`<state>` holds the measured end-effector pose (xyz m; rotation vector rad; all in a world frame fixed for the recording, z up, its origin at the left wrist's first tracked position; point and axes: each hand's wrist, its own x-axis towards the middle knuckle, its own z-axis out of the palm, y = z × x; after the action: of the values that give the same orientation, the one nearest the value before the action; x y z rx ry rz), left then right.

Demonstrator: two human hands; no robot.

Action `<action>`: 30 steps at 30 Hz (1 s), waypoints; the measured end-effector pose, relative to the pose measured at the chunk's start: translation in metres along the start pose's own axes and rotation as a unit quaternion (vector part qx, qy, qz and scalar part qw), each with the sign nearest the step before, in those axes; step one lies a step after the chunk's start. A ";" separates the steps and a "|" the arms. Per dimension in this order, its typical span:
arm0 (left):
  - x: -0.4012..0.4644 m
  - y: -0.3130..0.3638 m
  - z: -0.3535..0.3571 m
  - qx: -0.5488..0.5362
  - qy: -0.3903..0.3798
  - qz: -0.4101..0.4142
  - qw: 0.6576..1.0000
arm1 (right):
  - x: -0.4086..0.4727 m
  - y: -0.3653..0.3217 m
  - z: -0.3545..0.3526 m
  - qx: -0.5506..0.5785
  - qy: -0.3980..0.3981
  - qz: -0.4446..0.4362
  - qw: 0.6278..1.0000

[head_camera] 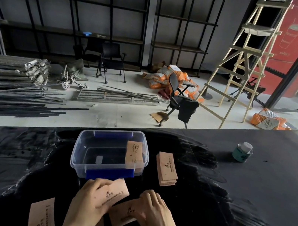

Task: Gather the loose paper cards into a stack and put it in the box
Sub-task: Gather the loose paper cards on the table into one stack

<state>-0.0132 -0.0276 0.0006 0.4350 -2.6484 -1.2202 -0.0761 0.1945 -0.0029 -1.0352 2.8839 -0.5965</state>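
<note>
Black and glossy, the counter runs across the lower half of the view, and beyond its far edge lies a pale floor strewn with metal bars, a wooden ladder, an office chair and orange sacks before dark shelving. On the counter sits the clear plastic box with blue latches, its lid off. Inside the box, against its right wall, one paper card leans upright. Just right of the box a stack of cards lies flat on the counter, slightly fanned. Farther right of the box, near the far edge, stands a small teal tin. Just in front of the box, the left hand pinches a card between thumb and fingers, the card tilted up toward the box's near latch. Beside it, the right hand presses its curled fingers down on another card lying flat on the counter. In front of the box and to the left, a loose card lies near the bottom edge of the view, apart from both hands.
</note>
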 end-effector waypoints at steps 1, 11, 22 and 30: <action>0.002 -0.003 -0.004 -0.027 0.004 -0.016 1.000 | -0.001 0.000 0.000 0.012 0.001 0.003 1.000; -0.001 0.019 0.019 -0.127 -0.102 -0.024 0.986 | 0.003 -0.006 0.023 -0.021 0.083 -0.034 0.996; -0.010 0.008 0.026 -0.027 0.019 0.003 0.999 | 0.008 0.007 0.032 -0.109 0.073 -0.077 0.988; -0.009 0.004 0.001 0.239 0.032 -0.215 0.946 | 0.015 0.006 0.036 -0.092 0.102 -0.095 0.986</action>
<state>-0.0058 -0.0209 0.0027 1.1572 -2.8655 -0.6042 -0.0861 0.1766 -0.0370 -1.3614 3.0883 -0.4748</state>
